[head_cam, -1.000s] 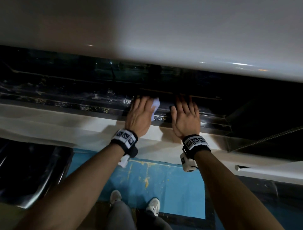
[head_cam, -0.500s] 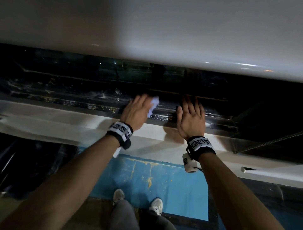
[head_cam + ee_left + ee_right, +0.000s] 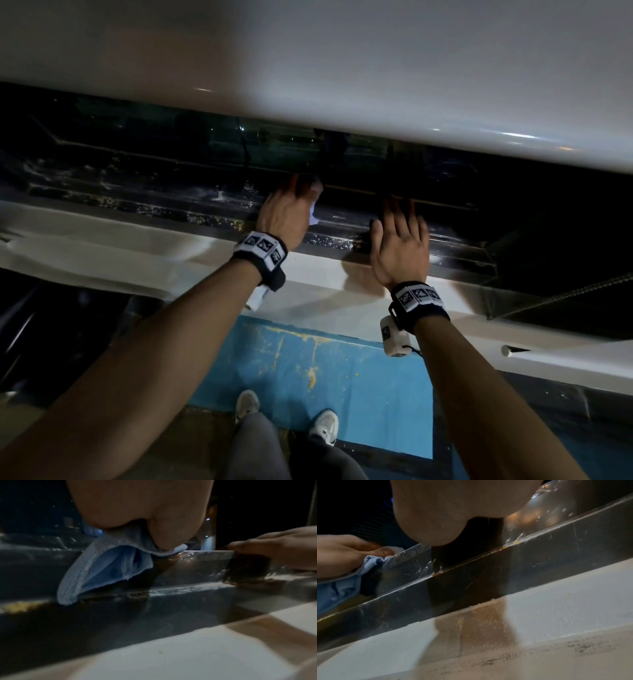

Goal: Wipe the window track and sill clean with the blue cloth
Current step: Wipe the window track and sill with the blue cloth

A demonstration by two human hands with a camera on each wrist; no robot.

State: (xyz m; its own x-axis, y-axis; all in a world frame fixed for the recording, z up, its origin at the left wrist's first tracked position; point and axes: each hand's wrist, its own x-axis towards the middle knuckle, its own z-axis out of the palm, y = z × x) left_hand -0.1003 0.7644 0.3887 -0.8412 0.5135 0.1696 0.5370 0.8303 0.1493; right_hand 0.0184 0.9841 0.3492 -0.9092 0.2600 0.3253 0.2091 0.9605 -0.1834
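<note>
The left hand (image 3: pixel 286 214) presses the blue cloth (image 3: pixel 106 566) into the window track (image 3: pixel 164 202), right hand (image 3: pixel 400 246) flat and empty beside it; yellow grit remains along the rail, and the white sill (image 3: pixel 102 253) looks unwiped.

Dim, noisy — blurred wrist views

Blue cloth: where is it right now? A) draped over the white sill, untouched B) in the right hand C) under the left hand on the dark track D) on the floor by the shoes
C: the blue cloth is bunched under the left hand on the dark window track; the right hand lies flat and holds nothing.
</note>
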